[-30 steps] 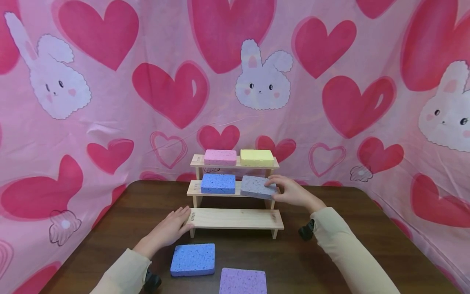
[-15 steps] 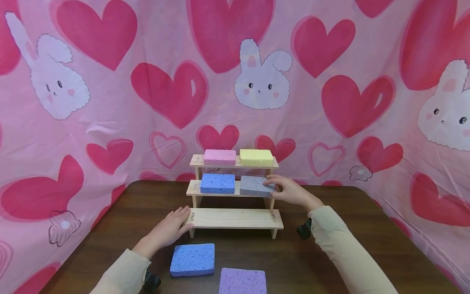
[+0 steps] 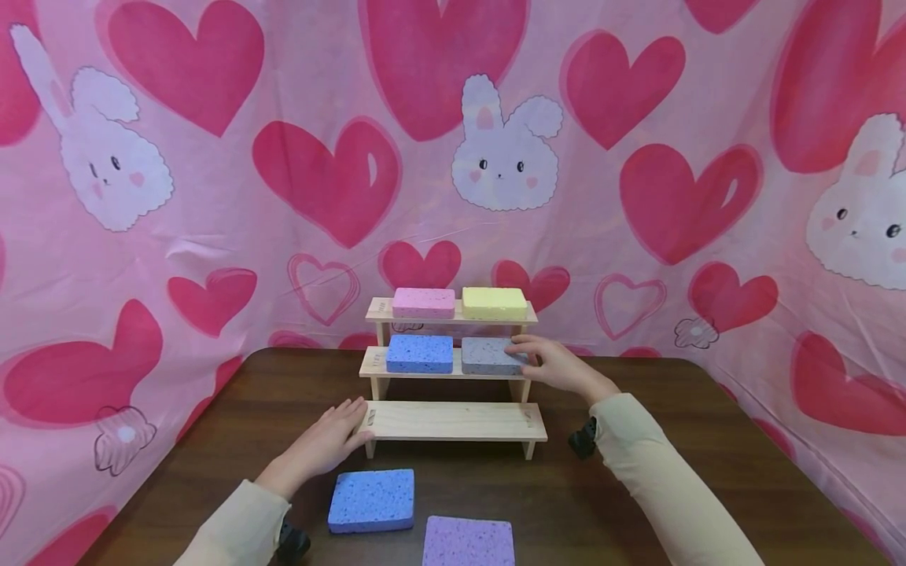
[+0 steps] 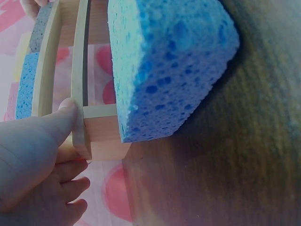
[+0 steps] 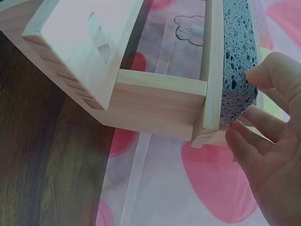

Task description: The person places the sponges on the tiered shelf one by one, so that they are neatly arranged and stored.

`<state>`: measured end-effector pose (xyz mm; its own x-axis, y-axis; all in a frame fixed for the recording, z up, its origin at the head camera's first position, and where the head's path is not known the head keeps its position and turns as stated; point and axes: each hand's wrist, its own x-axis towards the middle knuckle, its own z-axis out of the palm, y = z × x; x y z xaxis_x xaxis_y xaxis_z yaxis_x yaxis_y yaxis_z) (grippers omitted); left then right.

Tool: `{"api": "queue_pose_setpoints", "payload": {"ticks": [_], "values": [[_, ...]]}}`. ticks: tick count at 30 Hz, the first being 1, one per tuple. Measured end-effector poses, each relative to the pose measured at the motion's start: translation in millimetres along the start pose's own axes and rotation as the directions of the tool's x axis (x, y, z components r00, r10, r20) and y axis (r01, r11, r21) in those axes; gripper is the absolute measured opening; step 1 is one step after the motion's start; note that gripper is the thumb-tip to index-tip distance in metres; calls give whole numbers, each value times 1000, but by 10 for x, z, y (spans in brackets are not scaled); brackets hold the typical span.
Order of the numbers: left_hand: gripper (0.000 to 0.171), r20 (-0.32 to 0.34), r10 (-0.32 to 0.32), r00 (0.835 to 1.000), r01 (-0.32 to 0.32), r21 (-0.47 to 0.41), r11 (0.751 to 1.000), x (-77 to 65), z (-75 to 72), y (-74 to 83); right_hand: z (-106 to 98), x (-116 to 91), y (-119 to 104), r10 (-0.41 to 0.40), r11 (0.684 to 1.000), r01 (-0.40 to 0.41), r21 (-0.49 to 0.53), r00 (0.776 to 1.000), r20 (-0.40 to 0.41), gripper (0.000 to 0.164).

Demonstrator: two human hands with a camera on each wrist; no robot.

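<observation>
My right hand [image 3: 559, 363] pinches the right end of a grey sponge [image 3: 488, 357], which lies flat on the middle tier of a three-tier wooden stand [image 3: 453, 420]. In the right wrist view the thumb lies on the front face of the grey sponge [image 5: 237, 70], with fingertips at its end. My left hand [image 3: 322, 440] holds the left end of the bottom tier; the left wrist view has its thumb [image 4: 66, 120] on the plank's edge. Beside the grey sponge sits a blue sponge [image 3: 420, 354]. A pink sponge [image 3: 425, 303] and a yellow sponge [image 3: 494, 303] lie on the top tier.
On the dark wooden table [image 3: 623, 487], another blue sponge [image 3: 371, 501] lies in front of the stand, near my left wrist. A purple sponge [image 3: 469, 542] lies closer still, cut off by the frame's edge. A pink heart-and-rabbit cloth [image 3: 425, 196] hangs behind the table.
The grey sponge has gone from slightly tilted and overhanging to level on the middle tier, shifted slightly left and back. My right hand moved with it; my left hand stayed put.
</observation>
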<state>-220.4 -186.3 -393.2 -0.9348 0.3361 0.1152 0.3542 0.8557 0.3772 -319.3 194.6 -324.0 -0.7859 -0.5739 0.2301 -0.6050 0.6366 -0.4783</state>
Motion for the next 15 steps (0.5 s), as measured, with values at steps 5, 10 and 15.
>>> {"api": "queue_pose_setpoints", "payload": {"ticks": [5,10,15], "values": [[60,-3,5,1000,-5,8,1000,2,-2,6,-12,-4,-12,6,1000,-6,3,1000,6,37],[59,-5,11,1000,-11,28,1000,4,-4,13,-9,-9,-10,0,1000,0,-5,1000,-1,37],[59,-4,5,1000,-5,23,1000,5,0,8,7,-17,4,-11,1000,11,0,1000,-17,37]]}}
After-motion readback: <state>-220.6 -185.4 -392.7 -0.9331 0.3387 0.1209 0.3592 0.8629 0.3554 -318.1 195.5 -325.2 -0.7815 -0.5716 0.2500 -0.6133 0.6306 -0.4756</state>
